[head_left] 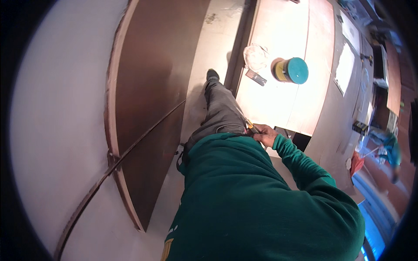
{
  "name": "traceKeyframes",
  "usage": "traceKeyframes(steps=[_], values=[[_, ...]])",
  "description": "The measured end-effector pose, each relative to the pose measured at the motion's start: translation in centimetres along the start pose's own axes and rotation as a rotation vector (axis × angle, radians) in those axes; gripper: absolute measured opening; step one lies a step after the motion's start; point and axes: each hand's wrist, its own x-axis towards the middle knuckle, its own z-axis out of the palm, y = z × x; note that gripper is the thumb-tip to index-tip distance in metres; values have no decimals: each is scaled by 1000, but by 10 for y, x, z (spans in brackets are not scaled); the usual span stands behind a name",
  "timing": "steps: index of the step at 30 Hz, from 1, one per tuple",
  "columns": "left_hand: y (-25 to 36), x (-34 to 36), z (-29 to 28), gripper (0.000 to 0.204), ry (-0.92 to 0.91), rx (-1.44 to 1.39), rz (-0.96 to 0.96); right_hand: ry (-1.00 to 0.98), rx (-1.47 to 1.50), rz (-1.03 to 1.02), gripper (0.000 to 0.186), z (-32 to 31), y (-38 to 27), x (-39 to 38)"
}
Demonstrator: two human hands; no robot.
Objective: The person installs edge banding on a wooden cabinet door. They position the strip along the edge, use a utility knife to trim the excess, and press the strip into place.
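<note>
My right hand (pixel 266 135) is at my waist, beside the hip of my grey trousers (pixel 224 111). Its fingers are closed round a thin tool with a yellow-and-dark handle (pixel 251 126). A narrow length of it runs up along my thigh; what kind of tool it is I cannot make out. The green sleeve (pixel 300 158) bends back from that wrist. Nothing of my left hand shows; my green sweatshirt (pixel 244 195) fills the lower middle of the view.
To the right, a pale board worktop (pixel 283 102) carries a bucket with a teal lid (pixel 298 71), a crumpled clear bag (pixel 255 56) and a small dark block (pixel 256 78). A brown panel (pixel 152 74) stands on the left. Beyond the worktop is a blurred person (pixel 387 150).
</note>
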Motion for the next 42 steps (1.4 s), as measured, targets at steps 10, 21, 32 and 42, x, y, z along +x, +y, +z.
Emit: traceKeyframes(steps=[10,21,32,42], values=[[-13,-32,27,32,18,-68,-86,-123,-18,164,31,-12,0,-7],[-15,-35,32,30,-10,-92,-138,-272,-85,307,46,-25,-36,-6],[-17,-32,33,28,3,-121,-144,-351,-234,227,35,-47,-28,26],[-27,-42,40,26,-4,-103,-169,-439,-314,243,37,-57,-66,14]])
